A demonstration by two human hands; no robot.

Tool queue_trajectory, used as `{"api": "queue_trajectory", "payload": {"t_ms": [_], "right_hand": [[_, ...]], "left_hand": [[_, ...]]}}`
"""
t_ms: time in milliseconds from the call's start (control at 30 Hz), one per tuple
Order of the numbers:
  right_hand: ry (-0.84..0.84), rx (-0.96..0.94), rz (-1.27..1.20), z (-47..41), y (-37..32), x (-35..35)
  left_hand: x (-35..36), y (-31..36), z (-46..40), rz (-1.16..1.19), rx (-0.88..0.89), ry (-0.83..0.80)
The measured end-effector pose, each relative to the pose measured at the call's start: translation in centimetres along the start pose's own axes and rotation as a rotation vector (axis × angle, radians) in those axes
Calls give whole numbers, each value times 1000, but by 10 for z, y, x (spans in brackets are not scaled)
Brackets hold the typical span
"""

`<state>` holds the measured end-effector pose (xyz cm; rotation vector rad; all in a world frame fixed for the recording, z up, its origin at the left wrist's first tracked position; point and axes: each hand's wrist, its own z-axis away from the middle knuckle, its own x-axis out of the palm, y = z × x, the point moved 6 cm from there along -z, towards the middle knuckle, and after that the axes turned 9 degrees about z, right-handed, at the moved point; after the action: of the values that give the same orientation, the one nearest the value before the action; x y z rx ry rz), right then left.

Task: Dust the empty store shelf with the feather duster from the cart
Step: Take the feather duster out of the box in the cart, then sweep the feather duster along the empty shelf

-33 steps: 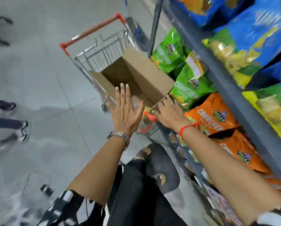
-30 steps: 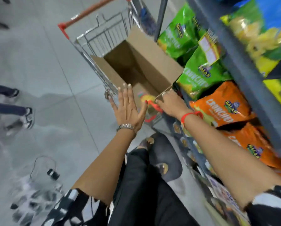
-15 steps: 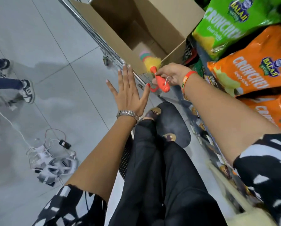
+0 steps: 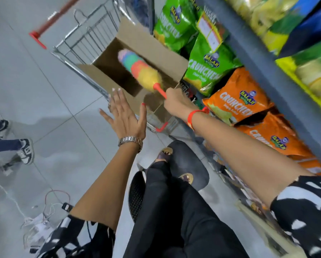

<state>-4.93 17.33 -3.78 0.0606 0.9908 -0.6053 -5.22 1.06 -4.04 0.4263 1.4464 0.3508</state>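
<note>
A rainbow feather duster (image 4: 140, 69) with an orange handle hangs over the open cardboard box (image 4: 152, 43) in the wire cart (image 4: 85, 40). My right hand (image 4: 176, 102) grips its handle, with the fluffy head pointing up and away from me. To the left of the cart's near corner, my left hand (image 4: 125, 118) is held up with fingers spread and nothing in it. Grey store shelves (image 4: 278, 86) on the right are packed with chip bags; no empty shelf shows.
Green and orange chip bags (image 4: 236, 101) fill the shelf right of the cart. A dark stool (image 4: 187, 164) stands under my legs. Another person's legs and sneaker (image 4: 26, 150) stand at the left. Cables and a white bag (image 4: 42, 222) lie on the tiled floor at lower left.
My right hand has lifted the duster out of the box, so its whole colourful head now shows above the box. My left hand stays raised and spread.
</note>
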Motion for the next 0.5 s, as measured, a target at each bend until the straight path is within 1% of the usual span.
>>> {"api": "queue_trajectory", "payload": {"t_ms": [100,167,267,400,500], "right_hand": [[161,-111,28,25,-6,-47],[275,-181,66,46,-10,-71],[424,-259,94,85,-11,-105],[599,-330,-1,141,-10,-156],[747,-373,-65,184,-3,-190]], "left_hand": [[-33,29,-8,88,58,149],[-55,48,-14,116,118,205],[-82,74,-16,113,190,227],[-109,101,-10,129,244,244],[-127,135,-2,142,363,259]]}}
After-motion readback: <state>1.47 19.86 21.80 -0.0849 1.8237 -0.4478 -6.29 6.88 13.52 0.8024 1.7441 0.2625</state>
